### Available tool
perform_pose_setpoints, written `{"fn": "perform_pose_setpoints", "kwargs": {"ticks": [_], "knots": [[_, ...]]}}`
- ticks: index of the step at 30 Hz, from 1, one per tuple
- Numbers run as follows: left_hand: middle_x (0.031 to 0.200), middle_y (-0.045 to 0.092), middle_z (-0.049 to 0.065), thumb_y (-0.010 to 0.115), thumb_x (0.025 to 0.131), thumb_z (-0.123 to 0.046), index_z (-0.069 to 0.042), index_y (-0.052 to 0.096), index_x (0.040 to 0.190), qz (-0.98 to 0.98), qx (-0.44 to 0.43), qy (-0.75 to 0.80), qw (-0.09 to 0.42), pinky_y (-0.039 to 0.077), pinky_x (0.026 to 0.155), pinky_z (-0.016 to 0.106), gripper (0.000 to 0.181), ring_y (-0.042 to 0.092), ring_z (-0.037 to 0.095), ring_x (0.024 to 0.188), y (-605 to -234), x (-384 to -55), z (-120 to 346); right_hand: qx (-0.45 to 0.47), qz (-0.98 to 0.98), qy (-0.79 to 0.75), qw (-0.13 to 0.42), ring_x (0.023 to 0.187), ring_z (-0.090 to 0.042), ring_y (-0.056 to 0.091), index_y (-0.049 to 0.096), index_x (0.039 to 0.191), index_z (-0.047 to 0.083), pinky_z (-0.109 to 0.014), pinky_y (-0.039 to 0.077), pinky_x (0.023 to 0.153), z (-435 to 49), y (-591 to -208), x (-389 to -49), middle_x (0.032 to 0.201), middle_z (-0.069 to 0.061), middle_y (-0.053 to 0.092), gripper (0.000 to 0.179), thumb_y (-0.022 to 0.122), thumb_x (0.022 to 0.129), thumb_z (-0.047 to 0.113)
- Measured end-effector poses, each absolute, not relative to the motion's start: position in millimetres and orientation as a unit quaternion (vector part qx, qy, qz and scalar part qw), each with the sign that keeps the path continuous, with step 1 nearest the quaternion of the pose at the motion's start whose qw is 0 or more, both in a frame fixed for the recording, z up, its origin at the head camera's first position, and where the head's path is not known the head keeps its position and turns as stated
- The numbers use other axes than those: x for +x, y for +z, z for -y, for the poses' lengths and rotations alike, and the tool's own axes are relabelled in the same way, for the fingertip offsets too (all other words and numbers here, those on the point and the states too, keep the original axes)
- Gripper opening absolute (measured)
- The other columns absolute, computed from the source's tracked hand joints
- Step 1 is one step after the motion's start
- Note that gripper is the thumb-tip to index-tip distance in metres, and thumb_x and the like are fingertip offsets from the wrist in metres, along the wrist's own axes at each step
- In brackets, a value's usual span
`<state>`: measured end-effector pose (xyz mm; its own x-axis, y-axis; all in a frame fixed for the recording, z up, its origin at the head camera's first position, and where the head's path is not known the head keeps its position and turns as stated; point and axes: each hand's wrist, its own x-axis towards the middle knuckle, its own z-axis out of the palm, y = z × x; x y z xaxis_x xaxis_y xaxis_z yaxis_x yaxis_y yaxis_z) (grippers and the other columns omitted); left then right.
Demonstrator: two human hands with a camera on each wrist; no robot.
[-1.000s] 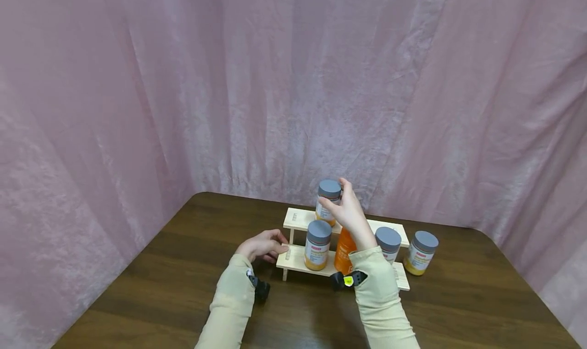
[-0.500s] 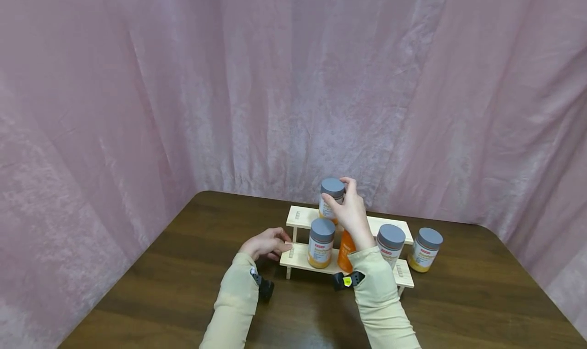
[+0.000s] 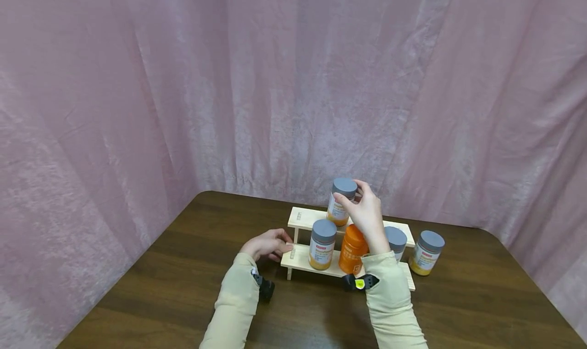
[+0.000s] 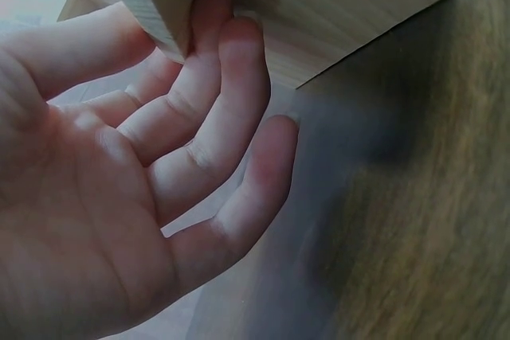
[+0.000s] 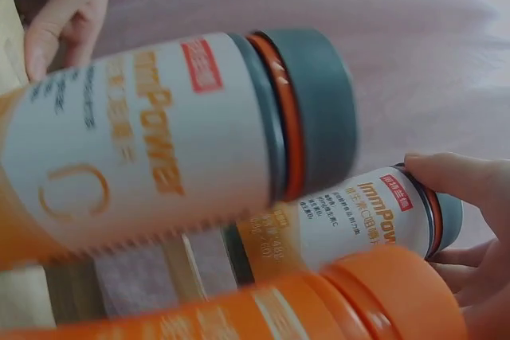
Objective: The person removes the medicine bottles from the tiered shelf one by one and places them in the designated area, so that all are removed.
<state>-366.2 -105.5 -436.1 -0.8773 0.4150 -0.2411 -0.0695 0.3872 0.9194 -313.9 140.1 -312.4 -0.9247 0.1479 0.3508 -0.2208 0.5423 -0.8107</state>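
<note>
A light wooden two-tier rack (image 3: 300, 257) stands on the table. My left hand (image 3: 268, 244) pinches the left end of its lower shelf; in the left wrist view the thumb and fingers close on the wooden edge (image 4: 335, 13). My right hand (image 3: 369, 216) grips the lid end of a grey-lidded supplement jar (image 3: 344, 187) upright at the upper shelf, thumb on the near side. Below it on the lower tier stand another grey-lidded jar (image 3: 322, 247), an orange bottle (image 3: 353, 249) and a third grey-lidded jar (image 3: 396, 237), partly hidden by the right forearm.
One more grey-lidded jar (image 3: 427, 252) stands on the dark wooden table (image 3: 183, 267) just right of the rack. A pink curtain (image 3: 293, 84) hangs behind the table's back edge.
My right hand has shifted to the right along the upper shelf with the jar, uncovering more of the orange bottle. The left hand keeps its pinch on the rack. The head view has shifted slightly.
</note>
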Motion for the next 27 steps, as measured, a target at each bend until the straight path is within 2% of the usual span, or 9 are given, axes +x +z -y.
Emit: {"fn": "perform_pose_setpoints", "kwargs": {"ticks": [9, 27], "knots": [[0.093, 0.063, 0.008, 0.065, 0.088, -0.017, -0.002, 0.055, 0.109, -0.801, 0.116, 0.541, 0.227, 0.052, 0.068, 0.031, 0.028, 0.062, 0.017, 0.078, -438.7, -365.7, 109.1, 0.018, 0.843, 0.481, 0.240, 0.122, -0.039, 0.057, 0.040, 0.141, 0.002, -0.046, 0.049, 0.099, -160.4, -307.0, -298.9, 0.137, -0.023, 0.055, 0.064, 0.070, 0.089, 0.023], [0.086, 0.066, 0.001, 0.064, 0.090, -0.018, -0.004, 0.052, 0.110, -0.787, 0.128, 0.553, 0.240, 0.051, 0.065, 0.030, 0.027, 0.064, 0.014, 0.075, -438.5, -362.1, 118.3, -0.002, 0.852, 0.444, 0.277, 0.117, -0.040, 0.060, 0.044, 0.141, 0.004, -0.047, 0.050, 0.096, -202.9, -306.4, -293.2, 0.133, -0.023, 0.058, 0.065, 0.072, 0.088, 0.029]]}}
